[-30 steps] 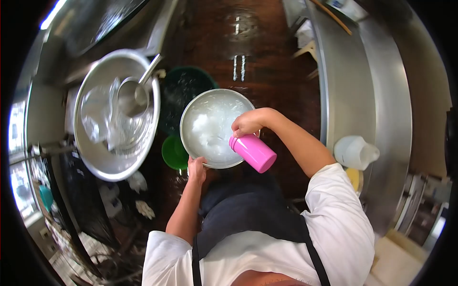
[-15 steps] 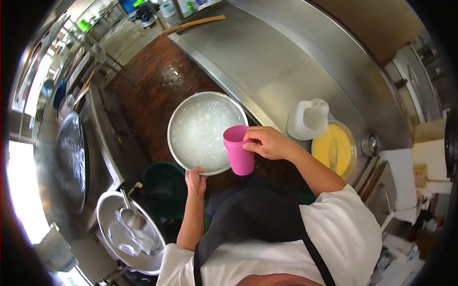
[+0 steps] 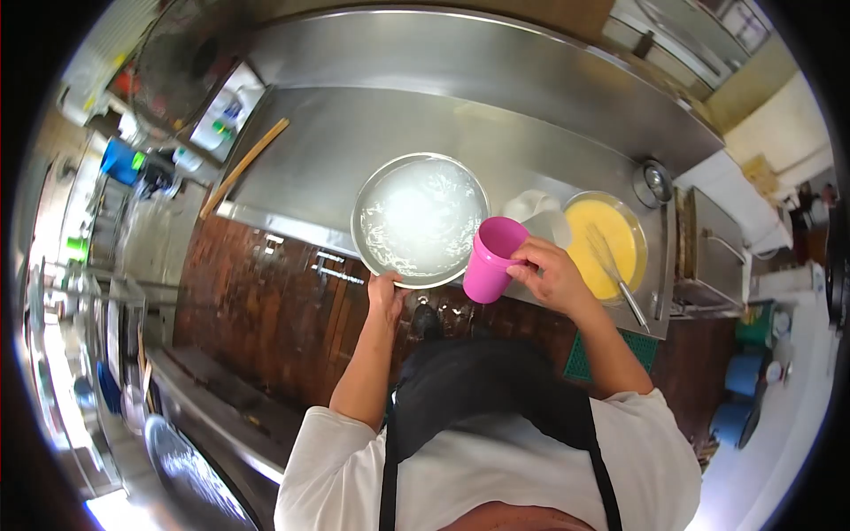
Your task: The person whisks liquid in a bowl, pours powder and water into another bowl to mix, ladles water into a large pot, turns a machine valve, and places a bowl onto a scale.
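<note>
Since the earlier frame, the white jug has moved from well right of the pan to just beside it in view. Left hand [image 3: 386, 296] grips the rim of the pan [image 3: 420, 221]; right hand [image 3: 547, 276] holds the pink cup [image 3: 495, 260] upright, right of the pan. Farther right of the pan: white jug [image 3: 537, 212], then yellow-filled bowl [image 3: 606, 245] with whisk [image 3: 611, 262].

My cup: bright pink all over, inside and out [image 3: 489, 267]
My bowl: silver-grey rim [image 3: 360, 250], white glare over the pale liquid
Yellow mixture: plain, even yellow [image 3: 591, 232]
Counter: brushed steel grey [image 3: 354, 119]
Stick: light tan-brown [image 3: 245, 168]
Floor: dark reddish brown, streaked with white shine [image 3: 257, 310]
Mat: dark green [image 3: 624, 354]
My apron: solid black [image 3: 496, 389]
My shirt: plain white [image 3: 651, 451]
Jug: translucent white [image 3: 534, 207]
</note>
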Available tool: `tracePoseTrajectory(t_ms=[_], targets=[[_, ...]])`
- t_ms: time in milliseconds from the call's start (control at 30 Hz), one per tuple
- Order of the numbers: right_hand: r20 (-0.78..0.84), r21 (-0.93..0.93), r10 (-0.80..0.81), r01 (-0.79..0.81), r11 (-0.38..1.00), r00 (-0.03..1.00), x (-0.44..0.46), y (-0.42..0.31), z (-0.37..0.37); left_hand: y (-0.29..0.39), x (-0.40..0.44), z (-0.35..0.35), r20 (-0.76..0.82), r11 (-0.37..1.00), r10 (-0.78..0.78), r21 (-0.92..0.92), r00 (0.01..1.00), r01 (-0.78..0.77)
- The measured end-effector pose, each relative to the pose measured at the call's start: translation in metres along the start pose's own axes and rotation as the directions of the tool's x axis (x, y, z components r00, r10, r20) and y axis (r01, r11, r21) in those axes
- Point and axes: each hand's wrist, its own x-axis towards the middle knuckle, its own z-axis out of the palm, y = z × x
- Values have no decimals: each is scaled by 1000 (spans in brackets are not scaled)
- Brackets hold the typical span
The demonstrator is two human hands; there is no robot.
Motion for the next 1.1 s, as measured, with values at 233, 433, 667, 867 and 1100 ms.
tracePoseTrajectory(t_ms=[233, 433, 667, 867, 1100], targets=[[-197, -59, 148, -162, 985, 969, 21, -8, 24, 29, 94, 35, 218, 985, -131, 142, 967, 102], [-291, -56, 206, -231, 971, 935, 51, -10, 51, 15, 157, 31, 278, 946, -323, 130, 905, 298], [-305, -65, 24, -46, 997, 952, 130, -6, 114, 28, 166, 28, 318, 953, -297, 161, 901, 257], [-272, -65, -11, -7, 998, 962, 219, 19, 196, 34, 165, 16, 314, 961, -222, 229, 923, 154], [-11, -266, 32, -34, 963, 999, 278, 71, 290, 41, 156, 7, 357, 939, -294, 284, 887, 197]])
